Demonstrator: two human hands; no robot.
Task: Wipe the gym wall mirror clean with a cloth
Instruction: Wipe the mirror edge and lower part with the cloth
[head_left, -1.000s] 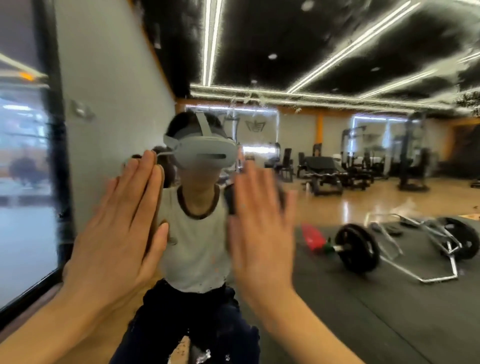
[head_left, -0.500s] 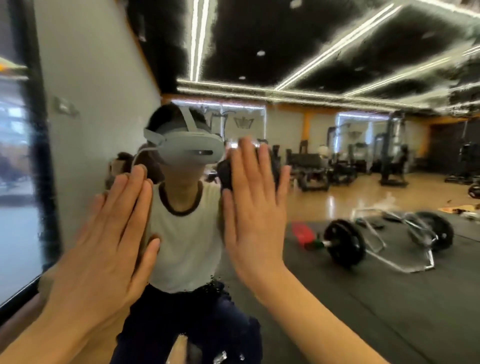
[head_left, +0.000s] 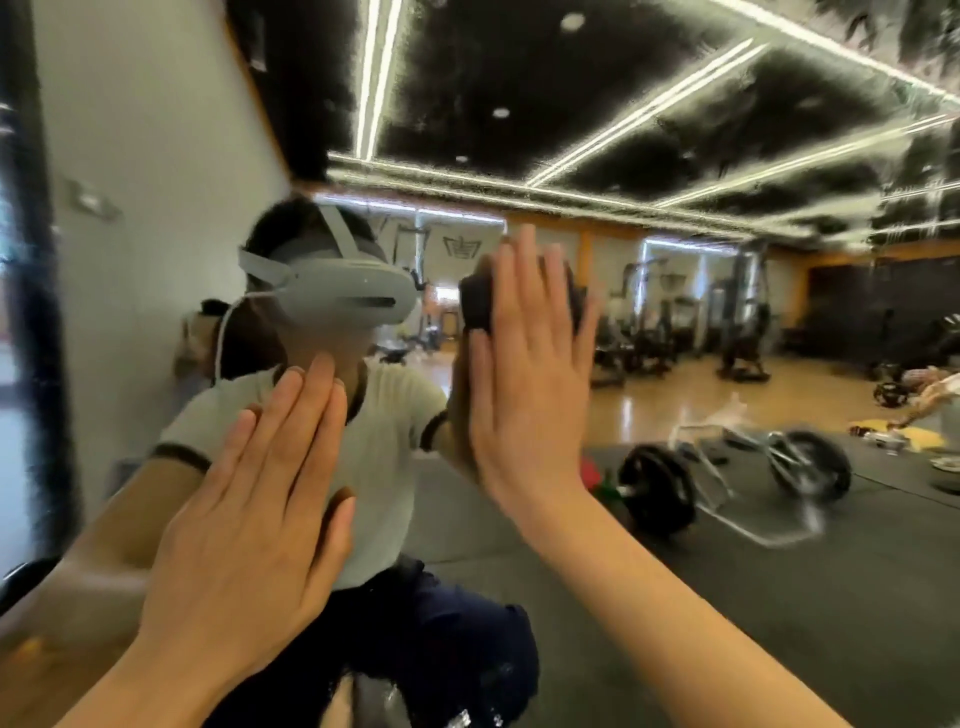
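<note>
Head view: a person faces a gym wall mirror (head_left: 675, 571). On the left, the left hand (head_left: 249, 499) rests flat on the glass, fingers straight and together, holding nothing. To its right and higher, the right hand (head_left: 530, 374) presses a dark cloth (head_left: 475, 304) against the mirror with straight fingers; the cloth shows only as dark edges past the fingers. The hands are apart. Farther right, the glass reflects a barbell (head_left: 660, 488) on black matting and distant machines. The wiping step appears to be under way; the next move likely calls for firm, even pressure as the cloth sweeps across fresh glass.
</note>
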